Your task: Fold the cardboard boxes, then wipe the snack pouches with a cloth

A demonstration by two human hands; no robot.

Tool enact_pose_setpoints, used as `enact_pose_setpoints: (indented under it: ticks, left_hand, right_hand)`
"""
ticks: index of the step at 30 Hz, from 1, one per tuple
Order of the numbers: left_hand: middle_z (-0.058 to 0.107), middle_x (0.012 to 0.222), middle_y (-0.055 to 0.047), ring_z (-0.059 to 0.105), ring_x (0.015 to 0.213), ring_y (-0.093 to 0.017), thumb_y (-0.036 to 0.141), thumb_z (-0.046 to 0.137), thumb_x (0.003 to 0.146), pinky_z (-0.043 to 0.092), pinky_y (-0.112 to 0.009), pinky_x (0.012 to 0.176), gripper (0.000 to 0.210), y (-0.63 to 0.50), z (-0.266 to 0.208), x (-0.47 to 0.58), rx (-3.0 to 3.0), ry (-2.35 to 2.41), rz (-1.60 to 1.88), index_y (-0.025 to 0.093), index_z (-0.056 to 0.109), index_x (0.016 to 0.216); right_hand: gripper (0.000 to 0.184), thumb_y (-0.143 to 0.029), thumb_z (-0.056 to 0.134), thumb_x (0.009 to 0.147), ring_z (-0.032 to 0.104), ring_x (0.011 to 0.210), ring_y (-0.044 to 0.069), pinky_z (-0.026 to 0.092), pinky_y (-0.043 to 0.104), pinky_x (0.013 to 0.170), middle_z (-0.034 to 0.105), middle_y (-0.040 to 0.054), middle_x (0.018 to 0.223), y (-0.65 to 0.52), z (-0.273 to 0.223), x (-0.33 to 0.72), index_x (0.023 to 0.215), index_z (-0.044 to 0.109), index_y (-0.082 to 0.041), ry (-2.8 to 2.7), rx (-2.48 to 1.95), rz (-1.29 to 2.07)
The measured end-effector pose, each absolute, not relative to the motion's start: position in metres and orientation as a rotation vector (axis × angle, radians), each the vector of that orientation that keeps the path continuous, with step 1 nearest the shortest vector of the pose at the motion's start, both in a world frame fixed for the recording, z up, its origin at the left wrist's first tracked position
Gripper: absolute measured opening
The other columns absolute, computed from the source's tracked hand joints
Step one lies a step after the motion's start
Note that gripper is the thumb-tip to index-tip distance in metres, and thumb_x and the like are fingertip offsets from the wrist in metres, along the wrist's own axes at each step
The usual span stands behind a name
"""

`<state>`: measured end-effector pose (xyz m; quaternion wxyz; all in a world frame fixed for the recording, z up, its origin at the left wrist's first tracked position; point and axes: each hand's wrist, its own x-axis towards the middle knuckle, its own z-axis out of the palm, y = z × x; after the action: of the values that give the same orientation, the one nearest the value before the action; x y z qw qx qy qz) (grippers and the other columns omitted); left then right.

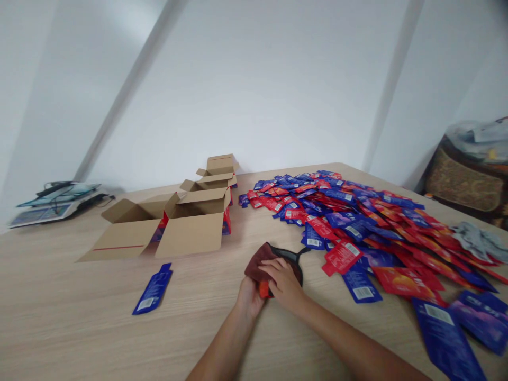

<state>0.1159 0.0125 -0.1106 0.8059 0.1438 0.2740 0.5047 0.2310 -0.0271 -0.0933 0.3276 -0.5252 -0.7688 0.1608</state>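
One left hand [249,297] and one right hand [284,279] are clasping a soft maroon-and-black cloth item [257,262] (left of flat red and blue packets [343,257]).

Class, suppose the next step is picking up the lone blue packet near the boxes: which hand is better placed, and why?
Probably the left hand: it is nearer the lone blue packet, while the right hand is farther right. Both hands are occupied with the maroon item, though.

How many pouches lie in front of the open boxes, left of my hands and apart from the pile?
1: a blue pouch on the table, left of the left hand and nearer you than the leftmost box. Box insides are mostly hidden.
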Motion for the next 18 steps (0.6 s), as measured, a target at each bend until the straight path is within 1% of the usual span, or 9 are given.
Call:
enact_pose_setpoints:
  ticks: [2, 5, 7, 8, 10, 12, 14, 16, 18]
  left_hand:
    - [0.067, 0.084, -0.008, 0.063, 0.076, -0.013, 0.020, 0.041, 0.087, 0.051, -0.021, 0.070, 0.026, 0.013, -0.111, 0.112, 0.310, 0.587, 1.027, 0.010, 0.065, 0.089]
    - [0.064, 0.070, -0.005, 0.058, 0.061, -0.011, 0.031, 0.044, 0.087, 0.047, -0.018, 0.053, 0.030, 0.014, -0.113, 0.105, 0.315, 0.562, 0.879, 0.012, 0.066, 0.080]
    - [0.061, 0.062, -0.003, 0.055, 0.054, -0.010, 0.034, 0.048, 0.084, 0.046, -0.020, 0.048, 0.029, 0.014, -0.115, 0.103, 0.362, 0.545, 0.848, 0.014, 0.065, 0.073]
    - [0.060, 0.060, -0.003, 0.054, 0.053, -0.011, 0.035, 0.050, 0.083, 0.046, -0.021, 0.049, 0.028, 0.013, -0.116, 0.102, 0.393, 0.543, 0.851, 0.015, 0.064, 0.070]
    - [0.062, 0.062, -0.004, 0.058, 0.056, -0.014, 0.038, 0.055, 0.079, 0.050, -0.027, 0.057, 0.027, 0.013, -0.115, 0.101, 0.436, 0.574, 0.846, 0.015, 0.064, 0.069]
    - [0.066, 0.071, -0.008, 0.062, 0.067, -0.020, 0.040, 0.058, 0.077, 0.052, -0.034, 0.071, 0.027, 0.014, -0.111, 0.100, 0.443, 0.621, 0.869, 0.013, 0.064, 0.075]
    - [0.068, 0.084, -0.011, 0.064, 0.081, -0.023, 0.041, 0.059, 0.076, 0.049, -0.038, 0.083, 0.032, 0.016, -0.105, 0.098, 0.427, 0.645, 0.941, 0.012, 0.064, 0.087]
    - [0.068, 0.093, -0.011, 0.064, 0.089, -0.023, 0.043, 0.057, 0.077, 0.048, -0.038, 0.085, 0.036, 0.019, -0.100, 0.095, 0.387, 0.636, 1.012, 0.013, 0.062, 0.097]
    - [0.067, 0.100, -0.010, 0.063, 0.092, -0.020, 0.041, 0.055, 0.079, 0.049, -0.034, 0.083, 0.037, 0.022, -0.096, 0.093, 0.362, 0.629, 1.054, 0.015, 0.058, 0.106]
  right_hand:
    - [0.052, -0.005, 0.043, 0.068, 0.040, 0.113, 0.019, 0.031, 0.037, 0.096, 0.055, 0.0006, 0.123, -0.034, -0.092, 0.232, 0.112, 0.059, -0.026, -2.048, -1.289, 0.456]
    - [0.050, -0.002, 0.042, 0.064, 0.043, 0.109, 0.018, 0.033, 0.034, 0.094, 0.058, -0.0006, 0.116, -0.041, -0.089, 0.232, 0.103, 0.062, -0.026, -2.097, -1.197, 0.527]
    - [0.052, 0.000, 0.040, 0.060, 0.046, 0.105, 0.017, 0.035, 0.032, 0.092, 0.061, -0.0014, 0.111, -0.045, -0.088, 0.233, 0.098, 0.064, -0.026, -2.110, -1.160, 0.583]
    - [0.052, 0.000, 0.039, 0.058, 0.048, 0.103, 0.016, 0.036, 0.031, 0.091, 0.062, -0.0019, 0.108, -0.048, -0.088, 0.233, 0.095, 0.065, -0.026, -2.117, -1.139, 0.611]
    - [0.051, -0.001, 0.039, 0.056, 0.051, 0.099, 0.014, 0.036, 0.029, 0.089, 0.064, -0.0033, 0.102, -0.053, -0.087, 0.234, 0.088, 0.068, -0.026, -2.143, -1.087, 0.667]
    - [0.049, -0.002, 0.038, 0.056, 0.053, 0.096, 0.013, 0.036, 0.027, 0.090, 0.066, -0.0044, 0.097, -0.058, -0.085, 0.236, 0.083, 0.070, -0.027, -2.166, -1.061, 0.734]
    - [0.048, -0.004, 0.037, 0.057, 0.056, 0.092, 0.013, 0.036, 0.028, 0.091, 0.069, -0.0051, 0.093, -0.060, -0.080, 0.241, 0.081, 0.071, -0.028, -2.170, -1.058, 0.859]
    - [0.047, -0.007, 0.039, 0.056, 0.059, 0.089, 0.014, 0.038, 0.027, 0.089, 0.070, -0.0050, 0.090, -0.058, -0.074, 0.249, 0.081, 0.073, -0.028, -2.159, -1.030, 1.084]
    - [0.045, -0.011, 0.042, 0.055, 0.061, 0.086, 0.016, 0.043, 0.027, 0.083, 0.071, -0.0041, 0.086, -0.051, -0.068, 0.260, 0.083, 0.073, -0.027, -2.084, -0.978, 1.351]
